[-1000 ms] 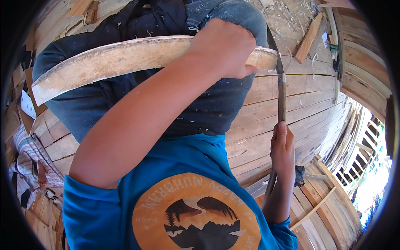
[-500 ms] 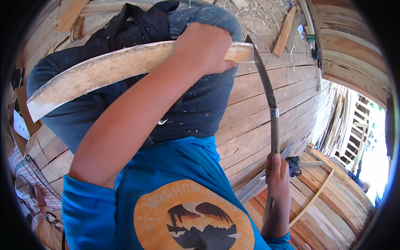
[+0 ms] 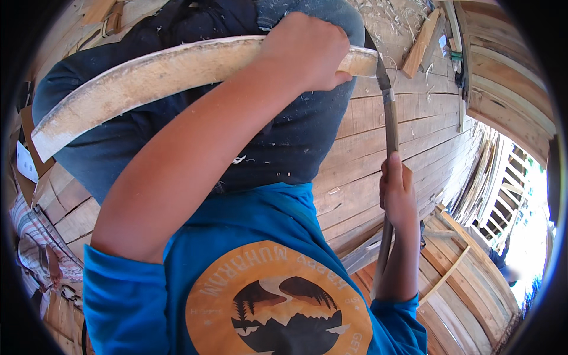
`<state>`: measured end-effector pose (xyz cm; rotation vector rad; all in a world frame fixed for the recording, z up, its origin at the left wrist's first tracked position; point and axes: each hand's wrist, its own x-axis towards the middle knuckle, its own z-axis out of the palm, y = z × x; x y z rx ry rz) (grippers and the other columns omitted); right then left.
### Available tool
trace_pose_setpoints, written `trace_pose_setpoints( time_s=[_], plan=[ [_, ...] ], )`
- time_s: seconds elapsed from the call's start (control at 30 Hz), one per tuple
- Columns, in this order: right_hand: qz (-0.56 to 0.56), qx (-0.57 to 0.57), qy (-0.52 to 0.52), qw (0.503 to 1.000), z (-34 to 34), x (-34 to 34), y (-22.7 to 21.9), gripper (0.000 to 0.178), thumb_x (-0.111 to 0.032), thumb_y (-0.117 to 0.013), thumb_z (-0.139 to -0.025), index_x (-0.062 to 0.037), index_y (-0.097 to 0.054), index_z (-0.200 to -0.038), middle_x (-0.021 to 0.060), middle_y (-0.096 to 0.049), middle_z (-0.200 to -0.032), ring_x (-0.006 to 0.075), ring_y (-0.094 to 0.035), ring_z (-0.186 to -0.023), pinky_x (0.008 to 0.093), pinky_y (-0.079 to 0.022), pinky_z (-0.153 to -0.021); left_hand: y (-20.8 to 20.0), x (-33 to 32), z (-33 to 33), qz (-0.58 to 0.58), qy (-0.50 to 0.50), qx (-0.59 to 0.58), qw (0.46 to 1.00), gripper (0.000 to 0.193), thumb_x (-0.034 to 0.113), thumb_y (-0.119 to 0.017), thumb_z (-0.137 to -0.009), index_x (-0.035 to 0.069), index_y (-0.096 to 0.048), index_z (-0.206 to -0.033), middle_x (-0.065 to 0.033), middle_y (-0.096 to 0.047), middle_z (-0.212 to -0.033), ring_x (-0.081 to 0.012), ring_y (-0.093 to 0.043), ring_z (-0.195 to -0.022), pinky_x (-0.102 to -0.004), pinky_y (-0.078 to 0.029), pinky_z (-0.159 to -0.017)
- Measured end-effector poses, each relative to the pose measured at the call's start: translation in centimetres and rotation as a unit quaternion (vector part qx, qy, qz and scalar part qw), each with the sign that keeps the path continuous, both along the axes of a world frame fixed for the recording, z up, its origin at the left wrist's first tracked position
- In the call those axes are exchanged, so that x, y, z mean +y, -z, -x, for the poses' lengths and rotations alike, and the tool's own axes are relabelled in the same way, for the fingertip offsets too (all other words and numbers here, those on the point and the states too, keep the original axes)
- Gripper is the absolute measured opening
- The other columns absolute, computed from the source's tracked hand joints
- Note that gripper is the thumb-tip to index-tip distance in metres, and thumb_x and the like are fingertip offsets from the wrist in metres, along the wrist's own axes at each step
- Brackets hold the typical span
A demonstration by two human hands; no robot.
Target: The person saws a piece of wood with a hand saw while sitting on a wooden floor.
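My left hand is closed round a long curved piece of pale wood, near its narrow right end. The wood lies across my legs, its wide end toward the far left. My right hand grips the long wooden handle of a hand saw. The dark toothed saw blade meets the right tip of the wood, just beyond my left hand. Part of the blade is hidden behind the wood.
Curled shavings are scattered over the plank floor at the far side. Loose wood offcuts lie at the far right. Thin strips are stacked at the right. Another person's hand shows at the left edge.
My right hand has pushed the saw away from my body, so less of the blade shows on the near side of the wood. My left hand keeps its grip, appearing slightly farther up.
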<state>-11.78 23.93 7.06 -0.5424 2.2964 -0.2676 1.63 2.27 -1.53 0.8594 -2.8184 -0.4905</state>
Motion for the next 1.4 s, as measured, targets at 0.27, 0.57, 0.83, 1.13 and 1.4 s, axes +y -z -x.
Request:
trace_pose_setpoints(
  time_s=[0.27,0.57,0.83,1.13,1.4],
  plan=[
    [-0.037,-0.012,0.014,0.999,-2.5,7.2,-7.3,0.050,-0.040,-0.034,-0.104,-0.0032,-0.047,-0.073,0.0000,-0.040,-0.060,0.0109,-0.036,-0.058,0.0298,-0.032,-0.053,-0.6,0.4,0.4,-0.009,-0.005,0.015,1.000,0.055,0.055,-0.068,-0.077,0.002,-0.064,-0.089,-0.0145,-0.069,-0.075,-0.0291,-0.069,-0.071,-0.0381,-0.055,-0.062],
    [-0.046,-0.048,0.036,0.997,0.9,0.2,-2.3,0.052,-0.043,-0.037,-0.103,0.0002,-0.045,-0.075,0.0088,-0.038,-0.059,0.0179,-0.044,-0.059,0.0362,-0.040,-0.059,-0.5,-0.6,-0.2,-0.013,-0.006,-0.001,1.000,0.055,0.056,-0.068,-0.077,0.003,-0.061,-0.090,-0.0134,-0.068,-0.070,-0.0281,-0.069,-0.070,-0.0384,-0.054,-0.060],
    [0.008,-0.022,-0.042,0.999,2.5,-2.2,0.7,0.052,-0.041,-0.038,-0.103,0.0019,-0.046,-0.074,0.0073,-0.039,-0.061,0.0163,-0.037,-0.060,0.0361,-0.036,-0.058,-0.7,-0.2,0.6,-0.059,-0.022,-0.024,0.998,0.055,0.056,-0.067,-0.078,0.004,-0.061,-0.092,-0.0136,-0.068,-0.075,-0.0287,-0.069,-0.073,-0.0396,-0.054,-0.062],
    [0.036,-0.051,-0.022,0.998,0.4,3.3,-1.1,0.050,-0.050,-0.030,-0.103,-0.0117,-0.044,-0.074,-0.0056,-0.036,-0.053,0.0045,-0.034,-0.042,0.0228,-0.027,-0.039,-1.0,0.4,0.7,-0.059,-0.008,-0.039,0.997,0.055,0.057,-0.067,-0.078,0.004,-0.060,-0.089,-0.0117,-0.067,-0.068,-0.0287,-0.069,-0.068,-0.0385,-0.054,-0.061],
    [0.050,-0.055,-0.028,0.997,2.3,-1.3,2.0,0.049,-0.040,-0.034,-0.105,-0.0049,-0.045,-0.071,-0.0013,-0.038,-0.060,0.0088,-0.034,-0.057,0.0292,-0.031,-0.052,-0.4,0.7,0.5,-0.043,-0.009,-0.020,0.999,0.054,0.057,-0.067,-0.078,0.004,-0.061,-0.086,-0.0116,-0.067,-0.067,-0.0272,-0.069,-0.066,-0.0371,-0.054,-0.058]
  ],
)
